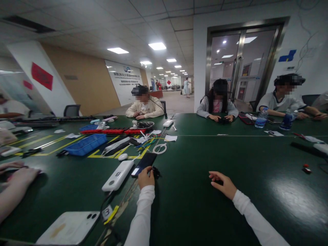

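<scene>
My left hand [146, 177] is closed over the near end of a black phone [147, 161], its fingers pinched by a small dark object [156, 172] that sticks out to the right. What exactly that object is, I cannot make out. To the left of this hand lies a white power bank [118, 176] with a cable running from it. My right hand [223, 184] hovers over or rests on the green table, fingers loosely bent and apart from the thumb, with nothing in it.
A white phone [70, 228] lies face down at the near left of the green table [184, 205]. Beyond are a blue tray [87, 144], a coiled white cable [160, 148] and loose wires. Another person's hands [22, 176] are at left. Several people sit across; bottles [261, 118] stand far right.
</scene>
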A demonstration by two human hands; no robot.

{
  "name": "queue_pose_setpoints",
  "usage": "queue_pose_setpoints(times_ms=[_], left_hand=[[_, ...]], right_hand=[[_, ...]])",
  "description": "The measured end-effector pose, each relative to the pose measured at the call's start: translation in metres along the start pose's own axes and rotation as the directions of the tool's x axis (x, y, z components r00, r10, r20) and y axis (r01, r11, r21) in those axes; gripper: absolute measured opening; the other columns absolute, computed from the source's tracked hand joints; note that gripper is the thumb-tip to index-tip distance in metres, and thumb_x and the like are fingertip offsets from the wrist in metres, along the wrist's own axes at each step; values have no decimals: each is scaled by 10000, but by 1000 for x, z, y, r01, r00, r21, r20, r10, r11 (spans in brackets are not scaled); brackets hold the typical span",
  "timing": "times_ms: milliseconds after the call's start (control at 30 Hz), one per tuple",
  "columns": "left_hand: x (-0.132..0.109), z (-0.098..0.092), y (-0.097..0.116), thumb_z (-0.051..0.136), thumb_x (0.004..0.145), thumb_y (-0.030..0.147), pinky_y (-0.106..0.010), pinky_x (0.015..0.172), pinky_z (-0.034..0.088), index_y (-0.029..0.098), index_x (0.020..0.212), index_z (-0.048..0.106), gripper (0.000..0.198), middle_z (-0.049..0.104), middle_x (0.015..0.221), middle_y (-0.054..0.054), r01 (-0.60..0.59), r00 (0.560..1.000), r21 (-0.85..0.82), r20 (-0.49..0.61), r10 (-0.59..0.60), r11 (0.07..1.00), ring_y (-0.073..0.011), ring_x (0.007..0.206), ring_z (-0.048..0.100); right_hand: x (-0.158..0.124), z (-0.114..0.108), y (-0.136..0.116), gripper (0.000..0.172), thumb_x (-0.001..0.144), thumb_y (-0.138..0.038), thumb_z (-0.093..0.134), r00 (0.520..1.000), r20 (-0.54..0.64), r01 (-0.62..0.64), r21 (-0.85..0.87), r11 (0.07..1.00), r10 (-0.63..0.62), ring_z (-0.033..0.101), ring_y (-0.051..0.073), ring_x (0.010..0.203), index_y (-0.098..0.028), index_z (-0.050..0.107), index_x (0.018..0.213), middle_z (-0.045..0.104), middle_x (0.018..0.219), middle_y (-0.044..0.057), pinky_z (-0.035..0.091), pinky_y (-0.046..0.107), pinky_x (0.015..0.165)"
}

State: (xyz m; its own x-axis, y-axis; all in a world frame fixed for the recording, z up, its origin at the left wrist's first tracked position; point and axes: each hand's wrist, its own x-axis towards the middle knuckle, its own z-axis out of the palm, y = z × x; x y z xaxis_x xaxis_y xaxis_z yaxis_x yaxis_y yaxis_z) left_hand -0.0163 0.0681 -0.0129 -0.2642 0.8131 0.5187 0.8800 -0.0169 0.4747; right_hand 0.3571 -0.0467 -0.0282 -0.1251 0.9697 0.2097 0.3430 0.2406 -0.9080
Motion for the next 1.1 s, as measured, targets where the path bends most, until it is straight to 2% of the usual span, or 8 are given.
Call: queue_pose_setpoints(times_ms=[433,667,800,1100], left_hand=[[2,4,-3,411,732,272,-337,796,401,154,901,573,262,610,908,-87,-32,999,28,39,31,999,-192,865,544],[5,3,3,410,741,308,-330,752,415,164,910,551,264,591,904,-79,-14,997,58,80,9,998,-195,848,544],[5,-3,12,416,747,319,-313,717,412,172,903,548,251,584,893,-74,-14,997,113,79,5,993,-192,836,540],[6,-11,27,374,782,322,-299,644,377,195,887,552,243,551,906,-80,-102,990,337,129,61,936,-207,845,518]], right_hand=[[0,-1,-2,397,741,-270,560,1000,14,-18,-1,1000,18,532,185,897,-249,459,1125,554,1005,18,414,384,842],[1,0,-1,397,739,-268,562,999,13,-38,7,999,38,530,182,897,-242,463,1122,551,1001,17,419,383,840],[2,0,-2,385,740,-271,557,1000,8,-21,0,1000,21,534,183,891,-243,470,1114,555,996,20,423,373,829],[4,3,-6,369,728,-277,565,1000,-13,21,-4,1000,-21,549,189,861,-240,494,1088,576,967,25,430,357,811]])
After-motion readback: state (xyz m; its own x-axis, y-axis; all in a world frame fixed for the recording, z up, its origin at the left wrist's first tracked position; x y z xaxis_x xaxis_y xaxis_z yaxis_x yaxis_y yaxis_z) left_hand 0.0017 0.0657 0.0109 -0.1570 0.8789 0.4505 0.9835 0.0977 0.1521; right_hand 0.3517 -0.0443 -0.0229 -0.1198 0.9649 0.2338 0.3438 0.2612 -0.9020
